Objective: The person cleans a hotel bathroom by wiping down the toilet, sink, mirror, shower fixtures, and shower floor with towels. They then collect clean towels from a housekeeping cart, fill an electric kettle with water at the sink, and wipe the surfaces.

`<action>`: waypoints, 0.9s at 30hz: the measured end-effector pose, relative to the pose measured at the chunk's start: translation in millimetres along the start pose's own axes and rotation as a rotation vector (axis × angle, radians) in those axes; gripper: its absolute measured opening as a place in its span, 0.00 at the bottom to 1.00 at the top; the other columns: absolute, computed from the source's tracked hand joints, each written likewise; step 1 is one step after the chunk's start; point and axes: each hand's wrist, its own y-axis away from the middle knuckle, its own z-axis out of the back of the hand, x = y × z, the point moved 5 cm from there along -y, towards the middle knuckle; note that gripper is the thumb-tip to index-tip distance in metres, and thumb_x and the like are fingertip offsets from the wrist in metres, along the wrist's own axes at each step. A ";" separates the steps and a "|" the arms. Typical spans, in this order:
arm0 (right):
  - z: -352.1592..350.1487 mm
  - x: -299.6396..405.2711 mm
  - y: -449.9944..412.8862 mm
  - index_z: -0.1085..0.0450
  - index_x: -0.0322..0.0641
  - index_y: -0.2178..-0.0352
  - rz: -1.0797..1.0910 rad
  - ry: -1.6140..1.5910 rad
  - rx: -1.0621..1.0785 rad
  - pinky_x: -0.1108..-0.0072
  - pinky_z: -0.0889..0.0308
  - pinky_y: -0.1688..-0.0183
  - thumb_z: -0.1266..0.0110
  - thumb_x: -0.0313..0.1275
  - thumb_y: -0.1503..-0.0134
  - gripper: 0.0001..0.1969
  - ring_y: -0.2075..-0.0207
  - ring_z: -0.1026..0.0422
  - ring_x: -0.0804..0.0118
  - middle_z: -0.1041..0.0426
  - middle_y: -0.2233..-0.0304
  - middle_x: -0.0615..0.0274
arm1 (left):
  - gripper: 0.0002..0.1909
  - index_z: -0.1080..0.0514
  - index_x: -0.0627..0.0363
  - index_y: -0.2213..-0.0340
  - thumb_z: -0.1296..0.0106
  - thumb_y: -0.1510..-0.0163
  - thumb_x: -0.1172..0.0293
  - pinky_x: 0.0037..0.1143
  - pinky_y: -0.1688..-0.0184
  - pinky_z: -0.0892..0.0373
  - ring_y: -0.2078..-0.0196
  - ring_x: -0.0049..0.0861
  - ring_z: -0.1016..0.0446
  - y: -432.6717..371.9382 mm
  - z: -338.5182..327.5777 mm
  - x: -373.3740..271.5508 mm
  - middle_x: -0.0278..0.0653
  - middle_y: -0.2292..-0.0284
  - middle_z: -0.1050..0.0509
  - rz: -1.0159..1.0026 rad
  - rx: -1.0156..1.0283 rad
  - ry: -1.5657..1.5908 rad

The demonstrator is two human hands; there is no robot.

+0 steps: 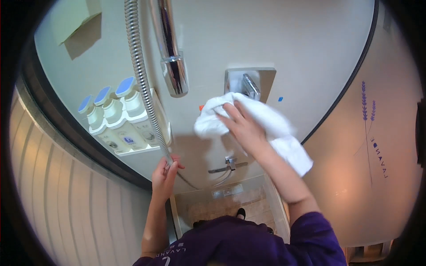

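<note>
My left hand grips the ribbed metal shower hose, which runs down from the top of the view. A white cloth is under my right hand, bunched at the wall, with one end trailing by my forearm; it is partly blurred. The cloth covers the lower part of a chrome mixer plate, and the lever handle shows just above it. Left of the plate is the end of a chrome riser pipe.
Three pump bottles stand in a white wall holder at left. Lower on the wall is a chrome fitting with a hose. A floor drain grate lies below. A frosted panel with a lavender print borders the right.
</note>
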 end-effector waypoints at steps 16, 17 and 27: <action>38.6 -93.9 51.5 0.34 0.32 0.64 -0.666 -0.561 -0.488 0.80 0.42 0.58 0.54 0.28 0.49 0.12 0.64 0.35 0.65 0.35 0.65 0.57 | 0.08 0.37 0.63 0.65 0.62 0.45 0.73 0.15 0.66 0.40 0.70 0.14 0.35 6.9 -0.4 7.6 0.31 0.74 0.33 -0.014 -0.047 -0.051; 51.2 -86.6 21.3 0.35 0.33 0.64 -0.577 -0.502 -0.543 0.80 0.43 0.56 0.52 0.27 0.51 0.12 0.62 0.36 0.64 0.36 0.65 0.57 | 0.08 0.37 0.63 0.65 0.62 0.45 0.72 0.16 0.66 0.40 0.70 0.14 0.35 10.4 2.4 8.8 0.31 0.74 0.33 0.013 -0.069 -0.061; -99.1 -100.8 131.0 0.42 0.34 0.62 -0.683 -0.340 -0.194 0.71 0.41 0.59 0.49 0.22 0.58 0.18 0.64 0.39 0.48 0.40 0.64 0.50 | 0.08 0.36 0.62 0.64 0.61 0.45 0.74 0.15 0.66 0.41 0.70 0.14 0.35 2.0 -6.6 -6.8 0.31 0.75 0.34 -0.077 -0.071 -0.125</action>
